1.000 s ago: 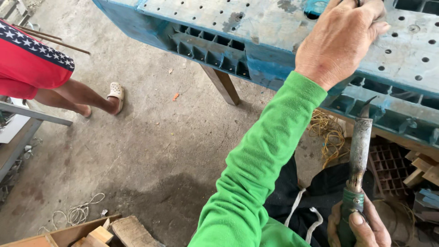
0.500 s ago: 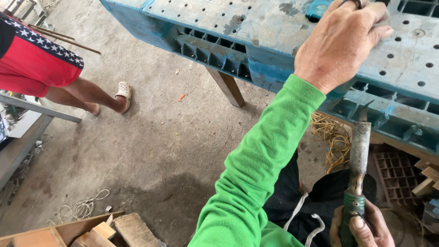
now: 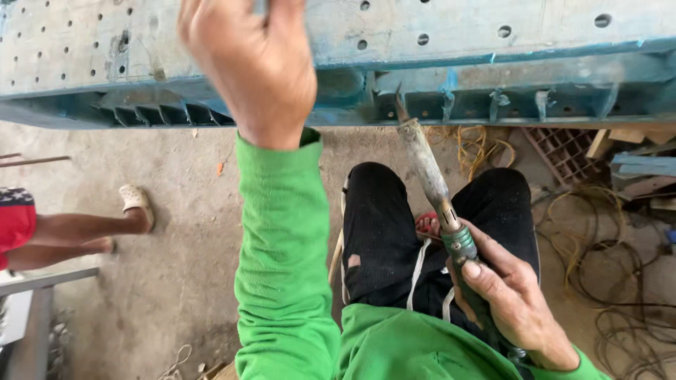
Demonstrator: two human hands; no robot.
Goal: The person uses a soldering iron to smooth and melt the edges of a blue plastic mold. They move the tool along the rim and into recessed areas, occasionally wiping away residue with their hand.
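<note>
A worn blue plastic pallet [image 3: 458, 42] with many small holes lies across the top of the view, raised above the floor. My left hand [image 3: 250, 63], in a green sleeve, reaches up onto its top surface; what the fingers grip is hidden. My right hand [image 3: 510, 299] is shut on the handle of a long, dirty soldering-iron-like tool [image 3: 429, 172]. The tool's pointed tip touches the ribbed blue edge of the pallet. My knees in black trousers are below the tool.
Another person's bare legs and a pale sandal [image 3: 134, 200] are at the left, with a red garment. Tangled cables [image 3: 605, 253] and yellow cord lie on the concrete floor at right, near wood scraps [image 3: 634, 151] and a brown grid crate. A grey metal frame [image 3: 35, 309] stands lower left.
The view has swung so the pallet now fills the top edge. The tool has tilted and risen, its tip now against the pallet's ribbed edge. My left hand stays on the pallet's top.
</note>
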